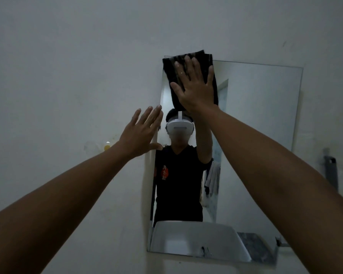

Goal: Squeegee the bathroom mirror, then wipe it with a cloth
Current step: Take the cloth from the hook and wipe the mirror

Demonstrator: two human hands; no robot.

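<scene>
Big pale wall [67, 56] fills the view, and hung on it is the mirror [261, 115], the thing being cleaned. It is a tall rectangular pane, its lower edge showing the reflection of a basin [196, 240]. In the glass stands the person's own reflection in a dark shirt with a white headset.

And we're into the cloth stage, by the look of it: there's no squeegee in either hand and none that I can make out in view. The dark cloth [171, 76] sits flat against the mirror's top left corner, its upper edge lapping just over the top edge of the glass, which is probably where a top-down wipe would start.

The right hand [194, 89] is up high on a near-straight arm, palm pressed onto the cloth and fingers spread and straight. That's no clamped grip, just flat pressure pinning the fabric to the glass, and the wide spread puts more cloth to work.

The left hand [141, 133] is lower, fingers straight and parted, holding nothing. It lies over the mirror's left edge with the thumb reaching toward the glass, most likely bracing for balance during the reach.
</scene>
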